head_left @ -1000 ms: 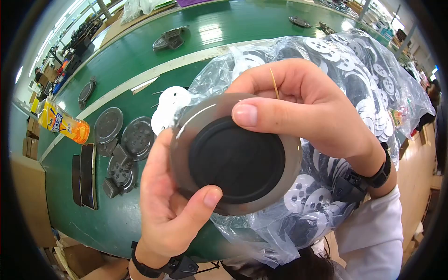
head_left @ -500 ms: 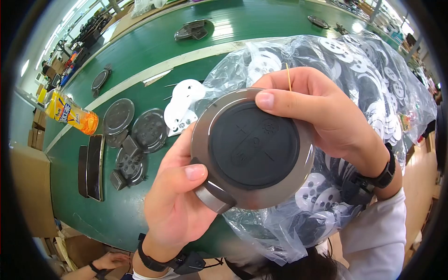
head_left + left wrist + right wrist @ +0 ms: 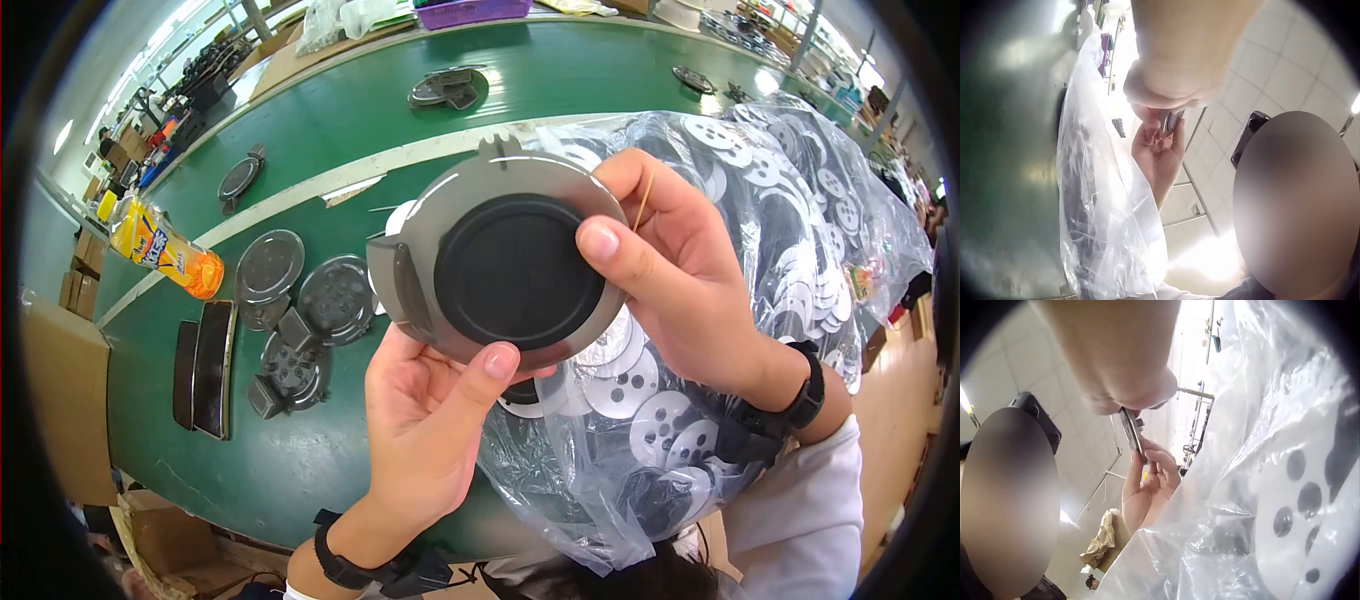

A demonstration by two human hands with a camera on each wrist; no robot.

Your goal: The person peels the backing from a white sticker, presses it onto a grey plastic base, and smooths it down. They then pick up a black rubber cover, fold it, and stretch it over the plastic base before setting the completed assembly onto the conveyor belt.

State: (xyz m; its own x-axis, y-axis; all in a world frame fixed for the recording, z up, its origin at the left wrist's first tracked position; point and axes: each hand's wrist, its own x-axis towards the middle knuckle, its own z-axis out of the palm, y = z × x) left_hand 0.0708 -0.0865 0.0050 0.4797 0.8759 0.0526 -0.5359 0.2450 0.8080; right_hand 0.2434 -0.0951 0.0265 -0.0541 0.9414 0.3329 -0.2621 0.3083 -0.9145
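Both hands hold up a translucent grey round housing (image 3: 407,205) with a black disc (image 3: 515,268) at its centre. The left hand (image 3: 430,430) pinches the lower edge, its thumb on the front face. At the right edge the right hand (image 3: 690,275) grips the housing, thumb beside the black disc, and a thin yellow stick (image 3: 643,200) stands up from between its fingers. In the right wrist view the housing (image 3: 1130,430) appears nearly edge-on, with the left hand (image 3: 1147,494) below it. The left wrist view shows the right hand (image 3: 1163,164) at the housing's other side.
A clear bag (image 3: 600,500) of white perforated discs covers the table's right part. Several grey housings (image 3: 270,265) lie at the left beside two dark flat pieces (image 3: 213,370) and an orange drink bottle (image 3: 165,248). More parts (image 3: 447,88) sit on the green surface behind.
The housing has turned in the hands, bringing its tab to the top and its block to the left. The left hand has shifted from the housing's left side to its lower edge.
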